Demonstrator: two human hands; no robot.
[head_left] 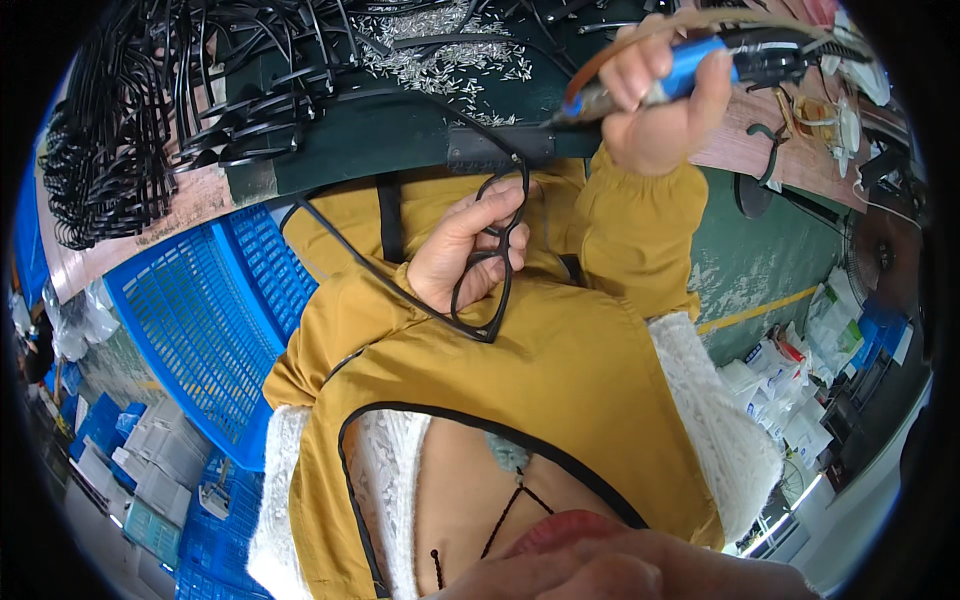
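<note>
My left hand (pixel 465 248) is closed around the front of a black eyeglass frame (pixel 487 332), held close to my body below the table edge. Both temples of the frame are spread, one reaching up over the table and one toward the left. In my right hand (pixel 660 110), a blue electric screwdriver (pixel 690 66) is gripped, its thin tip pointing left. That tip is above a dark block (pixel 500 147) at the table's front edge, near the hinge of the upper temple. Many small silvery screws (pixel 430 62) lie loose on the dark green mat (pixel 370 125).
Black eyeglass temples or frames (pixel 110 160) are heaped at the table's left. A blue plastic basket (pixel 190 320) stands below them. Pliers (pixel 768 150) and a cable (pixel 700 18) are at the right. Bags and packages (pixel 790 390) sit beyond the floor's yellow line.
</note>
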